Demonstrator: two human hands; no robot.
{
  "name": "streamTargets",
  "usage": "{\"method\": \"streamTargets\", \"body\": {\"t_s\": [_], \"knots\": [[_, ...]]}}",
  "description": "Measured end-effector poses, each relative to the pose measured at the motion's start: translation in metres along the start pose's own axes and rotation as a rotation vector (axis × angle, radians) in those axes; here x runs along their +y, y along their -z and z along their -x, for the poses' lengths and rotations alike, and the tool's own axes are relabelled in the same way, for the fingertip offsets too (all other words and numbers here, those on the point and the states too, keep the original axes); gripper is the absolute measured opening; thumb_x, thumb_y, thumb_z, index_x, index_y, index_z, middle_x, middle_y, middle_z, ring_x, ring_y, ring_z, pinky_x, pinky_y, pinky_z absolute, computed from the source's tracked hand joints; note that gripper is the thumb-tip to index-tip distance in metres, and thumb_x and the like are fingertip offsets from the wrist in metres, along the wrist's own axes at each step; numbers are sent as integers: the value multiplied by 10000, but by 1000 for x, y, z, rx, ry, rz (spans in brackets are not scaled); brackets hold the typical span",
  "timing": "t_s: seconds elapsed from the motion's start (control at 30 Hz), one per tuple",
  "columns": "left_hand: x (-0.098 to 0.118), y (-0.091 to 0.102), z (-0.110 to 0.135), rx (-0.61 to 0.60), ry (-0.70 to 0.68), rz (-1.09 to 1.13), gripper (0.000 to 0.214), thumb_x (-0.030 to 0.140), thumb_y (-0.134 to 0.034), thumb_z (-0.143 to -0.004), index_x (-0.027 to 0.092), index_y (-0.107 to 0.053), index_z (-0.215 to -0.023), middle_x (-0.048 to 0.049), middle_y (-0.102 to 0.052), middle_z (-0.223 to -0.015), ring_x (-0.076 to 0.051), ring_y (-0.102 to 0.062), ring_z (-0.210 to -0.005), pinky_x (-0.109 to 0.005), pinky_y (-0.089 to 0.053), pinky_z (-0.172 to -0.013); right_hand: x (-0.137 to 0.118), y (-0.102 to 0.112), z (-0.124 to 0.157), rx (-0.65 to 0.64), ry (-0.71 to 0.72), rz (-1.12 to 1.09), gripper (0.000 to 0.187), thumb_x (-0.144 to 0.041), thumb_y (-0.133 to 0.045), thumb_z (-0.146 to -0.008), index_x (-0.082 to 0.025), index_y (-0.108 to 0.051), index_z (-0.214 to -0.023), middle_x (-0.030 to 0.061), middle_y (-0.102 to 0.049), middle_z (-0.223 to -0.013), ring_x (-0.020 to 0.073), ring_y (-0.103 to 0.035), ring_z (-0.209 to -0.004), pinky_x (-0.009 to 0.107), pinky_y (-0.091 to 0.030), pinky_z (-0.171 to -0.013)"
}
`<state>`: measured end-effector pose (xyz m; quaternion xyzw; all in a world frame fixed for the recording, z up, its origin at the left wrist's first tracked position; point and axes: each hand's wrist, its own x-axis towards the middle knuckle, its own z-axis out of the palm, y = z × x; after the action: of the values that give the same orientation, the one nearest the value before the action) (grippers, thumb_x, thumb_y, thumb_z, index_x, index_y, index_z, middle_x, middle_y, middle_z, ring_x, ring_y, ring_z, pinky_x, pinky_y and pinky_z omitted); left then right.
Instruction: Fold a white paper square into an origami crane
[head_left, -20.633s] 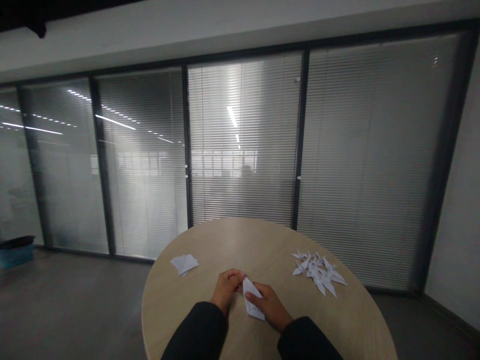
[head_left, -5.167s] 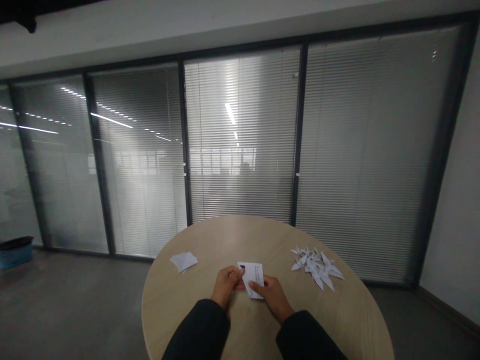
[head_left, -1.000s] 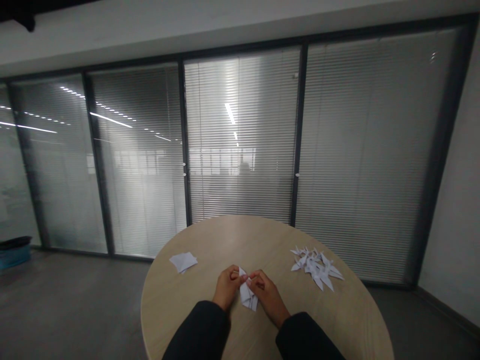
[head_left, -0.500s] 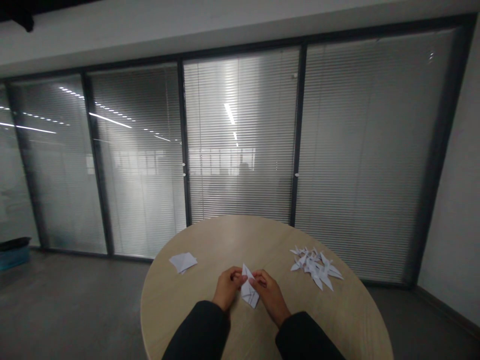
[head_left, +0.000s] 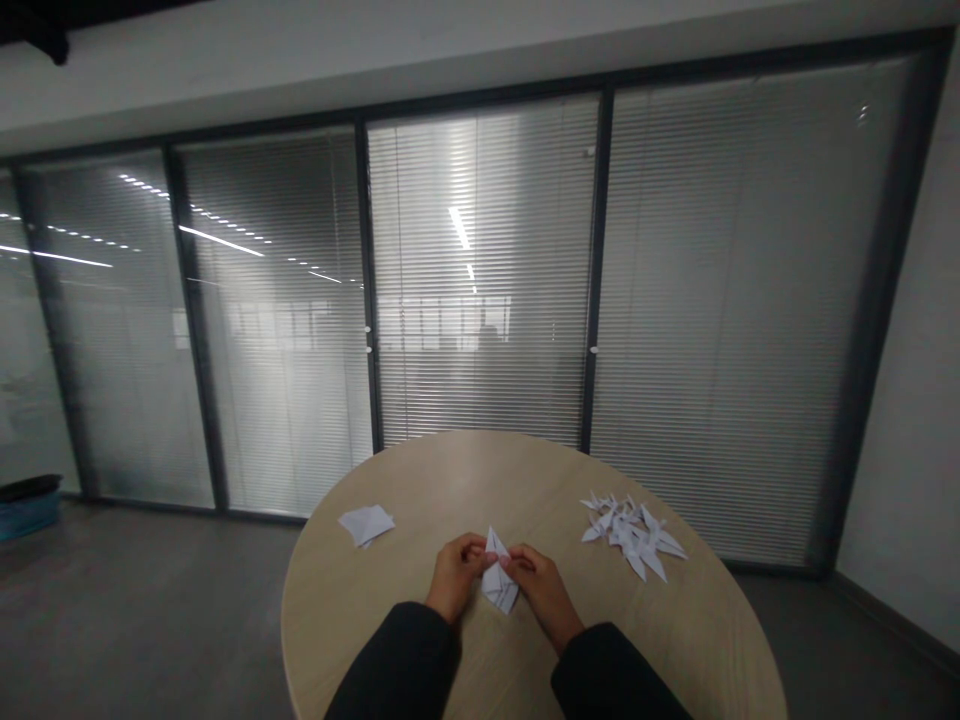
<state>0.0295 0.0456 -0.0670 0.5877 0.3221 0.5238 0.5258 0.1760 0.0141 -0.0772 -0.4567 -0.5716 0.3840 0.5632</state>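
Observation:
A folded piece of white paper [head_left: 499, 590], pointed at its far end and with creased flaps toward me, is held over the near middle of the table. My left hand [head_left: 454, 577] pinches its left edge between thumb and fingers. From the other side, my right hand [head_left: 541, 588] grips it the same way, its thumb pressed on the paper close to the left thumb. The fingertips behind the paper are partly hidden.
The round wooden table [head_left: 480, 470] carries a small stack of white paper sheets [head_left: 366, 524] on the left. A pile of folded paper cranes [head_left: 634, 535] lies on the right. Glass panels with blinds [head_left: 480, 260] stand behind, and a blue bin [head_left: 28, 510] is on the floor far left.
The right fingers have shifted slightly, and both thumbs sit a little closer together on the folded paper. The stack and the pile are unchanged.

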Motion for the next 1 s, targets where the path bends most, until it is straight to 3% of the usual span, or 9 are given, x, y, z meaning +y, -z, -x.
{"method": "streamTargets", "body": {"t_s": [0.6, 1.0], "knots": [[0, 0, -2, 7, 26, -125, 318, 406, -747, -533, 112, -663, -620, 14, -542, -506, -101, -445, -488, -228, -313, -508, -2, 1, 1, -43, -11, -38, 327, -468, -712, -614, -159, -623, -671, 8, -646, -622, 174, -587, -616, 256, -413, -592], [8, -1, 3, 65, -27, -197, 318, 441, -714, -570, 127, -665, -591, 6, -542, -511, -116, -448, -506, -225, -314, -497, -20, -5, 7, -118, -67, -46, 451, -583, -692, -596, -146, -655, -702, 26, -671, -660, 211, -618, -677, 292, -441, -645]]}}
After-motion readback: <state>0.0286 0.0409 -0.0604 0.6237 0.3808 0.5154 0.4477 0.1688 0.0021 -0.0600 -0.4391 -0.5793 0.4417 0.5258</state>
